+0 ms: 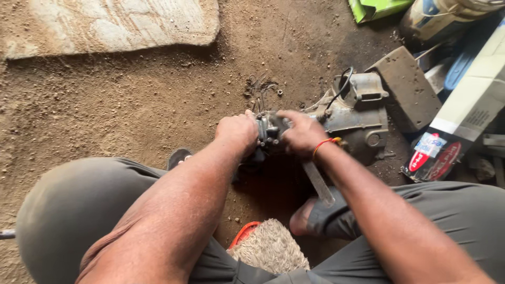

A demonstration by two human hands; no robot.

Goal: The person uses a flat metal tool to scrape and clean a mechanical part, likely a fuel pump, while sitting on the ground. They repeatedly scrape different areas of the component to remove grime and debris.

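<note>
Right, head view: left hand (238, 131) is fisted tight on the near-left end of a small metal engine part (269, 130); right hand (302, 132), fingers curled, grips its right side. Part sits mid-scene, off the dirt floor (131, 100), just beside a grimy motor casing (355, 118). Flat metal bar (318, 183) pokes out under the right wrist. Judging by bits near it, part looks stripped down partway; how much is left, can't tell.

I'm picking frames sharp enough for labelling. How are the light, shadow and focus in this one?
Head view: soft daylight on the dirt floor at upper left, deep shadow beneath the left hand and right hand; the small metal part they grip is dim and slightly soft; forearms bulge from wide-angle distortion; no glare.
</note>
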